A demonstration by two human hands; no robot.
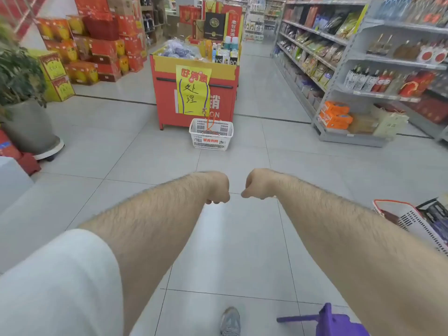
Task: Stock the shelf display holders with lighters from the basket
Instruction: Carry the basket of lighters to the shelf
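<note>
— Right, what are the hands doing?
— Left hand (218, 189) and right hand (258, 185) are both out front, curled into fists, holding nothing, close together over the floor tiles (232, 251).
— And the basket?
— I see it at my right, beside the forearm: white basket (412, 220), orange rim, its contents too blurred to name.

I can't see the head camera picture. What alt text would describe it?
Two bare forearms reach forward over a shop's tiled floor, left hand and right hand curled into fists, holding nothing. Ahead, a white basket sits by a red bin; another basket is at the right edge, shelves beyond.
</note>
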